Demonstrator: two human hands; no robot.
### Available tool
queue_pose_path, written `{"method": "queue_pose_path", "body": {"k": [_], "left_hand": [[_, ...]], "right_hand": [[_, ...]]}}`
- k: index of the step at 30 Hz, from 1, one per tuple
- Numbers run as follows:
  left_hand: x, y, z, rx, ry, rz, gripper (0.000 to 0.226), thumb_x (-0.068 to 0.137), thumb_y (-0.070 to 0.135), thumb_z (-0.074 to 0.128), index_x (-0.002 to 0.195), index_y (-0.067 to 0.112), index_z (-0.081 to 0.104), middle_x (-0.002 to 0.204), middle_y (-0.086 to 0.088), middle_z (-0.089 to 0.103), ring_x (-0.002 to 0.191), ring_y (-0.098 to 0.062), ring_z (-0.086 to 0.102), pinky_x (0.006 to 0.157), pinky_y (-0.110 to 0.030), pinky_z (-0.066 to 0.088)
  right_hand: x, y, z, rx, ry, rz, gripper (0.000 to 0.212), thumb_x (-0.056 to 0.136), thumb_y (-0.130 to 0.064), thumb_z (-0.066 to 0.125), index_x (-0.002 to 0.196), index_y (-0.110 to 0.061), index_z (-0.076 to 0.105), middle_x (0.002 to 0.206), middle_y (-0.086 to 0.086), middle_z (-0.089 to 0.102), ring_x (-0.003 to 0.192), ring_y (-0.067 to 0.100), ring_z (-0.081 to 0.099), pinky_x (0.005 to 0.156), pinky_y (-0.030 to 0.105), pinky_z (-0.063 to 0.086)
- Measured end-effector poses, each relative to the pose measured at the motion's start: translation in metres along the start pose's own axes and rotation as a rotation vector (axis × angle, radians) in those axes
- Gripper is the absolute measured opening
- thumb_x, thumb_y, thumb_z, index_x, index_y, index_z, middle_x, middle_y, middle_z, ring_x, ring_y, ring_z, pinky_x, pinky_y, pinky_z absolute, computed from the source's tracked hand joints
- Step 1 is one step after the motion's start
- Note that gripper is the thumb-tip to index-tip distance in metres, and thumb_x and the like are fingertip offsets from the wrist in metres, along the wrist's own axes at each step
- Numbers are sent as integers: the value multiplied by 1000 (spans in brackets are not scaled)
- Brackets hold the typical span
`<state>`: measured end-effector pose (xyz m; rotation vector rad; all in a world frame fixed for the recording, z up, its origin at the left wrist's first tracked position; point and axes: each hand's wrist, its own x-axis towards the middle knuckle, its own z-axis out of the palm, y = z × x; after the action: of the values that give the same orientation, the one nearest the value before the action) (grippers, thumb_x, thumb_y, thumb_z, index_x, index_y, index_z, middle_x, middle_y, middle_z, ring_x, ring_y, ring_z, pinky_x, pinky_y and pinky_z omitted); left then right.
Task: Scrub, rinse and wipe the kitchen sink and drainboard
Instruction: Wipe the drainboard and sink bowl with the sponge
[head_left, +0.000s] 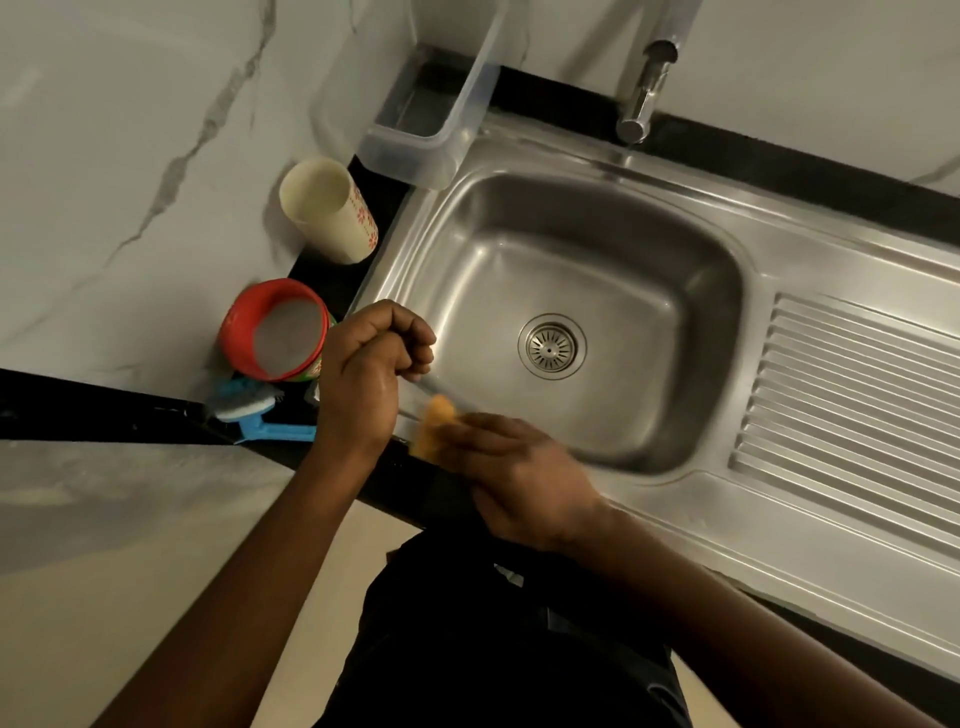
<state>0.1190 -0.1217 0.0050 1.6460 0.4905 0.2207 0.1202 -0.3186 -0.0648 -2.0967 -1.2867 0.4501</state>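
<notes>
- Right hand (519, 480) nearest the body, at the sink's near-left corner, fingers closed over an orange sponge (436, 423); hand blurred, so the exact hold could not be made out.
- Sponge poked out past the fingers toward the left, its long axis running roughly along the near rim, touching the steel there.
- Left hand (371, 366) just beyond and to the left, fingers curled into a loose fist over the left rim; whether anything sat inside that fist could not be told.
- Sink (691, 260) spread out ahead and to the right of both hands, the right hand nearer the basin; judged to be the scrubbing step, with the basin next in reach.
- Basin looked bare, only the drain (551, 345) at its floor.
- Drainboard (852, 395) lay off to the right, ribbed, nothing on it.
- Blue brush (254, 413) lay on the dark table (104, 421) left of the hands.
- Red tub (275, 330) beyond it, open, pale inside, contents unclear.
- Cream cup (327, 210) farther back, seemingly empty.
- Clear plastic box (415, 150) at the far corner, apparently empty; tap (644, 93) behind the basin.
</notes>
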Motion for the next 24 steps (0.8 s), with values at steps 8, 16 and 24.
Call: {"method": "queue_pose_path", "body": {"k": [8, 16, 24], "left_hand": [[-15, -3, 1, 3, 9, 14, 31, 77, -12, 40, 80, 1, 68, 71, -17, 64, 68, -24, 59, 60, -31, 50], [-13, -2, 17, -36, -32, 17, 27, 74, -4, 42, 82, -5, 68, 74, -27, 61, 67, -29, 57, 59, -31, 49], [-5, -3, 21, -47, -67, 8, 28, 74, -3, 42, 84, -5, 68, 75, -25, 63, 69, -25, 60, 60, -29, 51]], "right_hand": [[9, -9, 58, -281, -198, -161, 59, 97, -28, 56, 156, -28, 46, 164, -7, 40, 158, 22, 20, 128, 47, 17], [-130, 33, -7, -104, -300, -179, 54, 106, -39, 44, 159, -30, 40, 168, -13, 29, 159, 16, 16, 125, 50, 24], [-192, 56, -47, -98, -34, 93, 49, 99, -11, 45, 145, -14, 60, 158, -2, 49, 151, 28, 40, 114, 56, 43]]}}
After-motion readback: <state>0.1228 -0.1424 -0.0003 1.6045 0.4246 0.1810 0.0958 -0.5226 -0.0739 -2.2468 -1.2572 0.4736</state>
